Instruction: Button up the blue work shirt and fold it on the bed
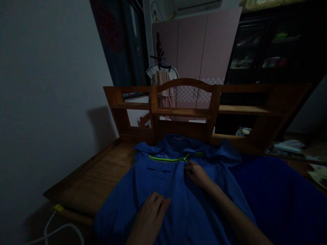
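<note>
A blue work shirt (163, 183) lies spread out with its collar at the far end and a yellow-green stripe across the chest. My right hand (196, 173) is at the front placket, just below the stripe, with its fingers pinched on the shirt's edge. What exactly sits between those fingertips is hidden. Nearer to me, my left hand (152, 214) is over the lower front of the shirt. Its fingers are slightly bent, its thumb stands apart, and nothing shows in it. Whether it touches the cloth is hard to tell.
Behind the shirt rises a wooden headboard (184, 114) with shelf openings. Bare boards (102, 172) lie to the left, beside a wall. A darker blue cloth (278, 190) covers the right side. A white cable (63, 226) loops at the lower left. Clothes (163, 76) hang on a rack beyond.
</note>
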The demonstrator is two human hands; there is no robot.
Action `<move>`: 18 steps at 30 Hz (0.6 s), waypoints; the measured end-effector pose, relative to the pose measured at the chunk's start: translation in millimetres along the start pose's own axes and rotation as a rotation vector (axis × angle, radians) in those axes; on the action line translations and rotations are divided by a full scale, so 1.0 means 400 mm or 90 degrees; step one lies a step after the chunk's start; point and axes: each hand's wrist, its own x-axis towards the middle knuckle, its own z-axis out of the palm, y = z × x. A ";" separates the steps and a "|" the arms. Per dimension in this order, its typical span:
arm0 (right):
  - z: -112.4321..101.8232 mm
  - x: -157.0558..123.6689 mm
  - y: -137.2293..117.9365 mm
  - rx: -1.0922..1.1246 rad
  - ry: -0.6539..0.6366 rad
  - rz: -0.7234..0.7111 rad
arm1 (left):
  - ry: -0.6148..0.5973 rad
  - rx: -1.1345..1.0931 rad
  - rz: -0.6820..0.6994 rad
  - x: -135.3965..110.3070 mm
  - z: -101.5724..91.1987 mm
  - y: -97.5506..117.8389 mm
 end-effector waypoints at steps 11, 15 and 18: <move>0.019 0.015 0.003 0.101 0.047 0.114 | -0.166 0.244 0.169 0.385 0.088 -0.090; 0.037 0.022 0.002 0.088 0.064 0.180 | -0.166 0.327 0.207 0.482 0.071 -0.160; 0.041 0.030 0.007 0.074 0.058 0.210 | -0.217 0.349 0.226 0.531 0.044 -0.175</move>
